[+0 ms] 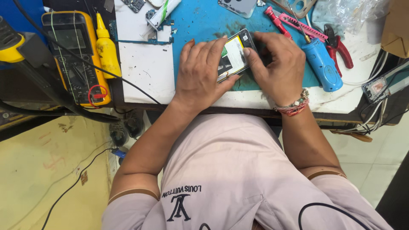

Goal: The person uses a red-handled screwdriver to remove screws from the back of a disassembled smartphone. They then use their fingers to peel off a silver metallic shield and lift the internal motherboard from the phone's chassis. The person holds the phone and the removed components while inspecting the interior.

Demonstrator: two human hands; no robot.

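An opened smartphone (235, 54) with its back cover off lies on the blue work mat (200, 21), showing a yellow-edged battery area and a green patch. My left hand (200, 72) covers the phone's left side and grips its edge with the fingers. Pressing on its right side, my right hand (275, 66) has the thumb on the phone's inner surface. A beaded bracelet (294, 106) sits on my right wrist.
A yellow multimeter (74, 55) and a yellow squeeze bottle (106, 47) stand at the left. A blue cylindrical tool (322, 64), red pliers (338, 44), a pink cutter (298, 23), another phone (238, 6) and a white tube (164, 12) lie around the mat. Cables hang at right.
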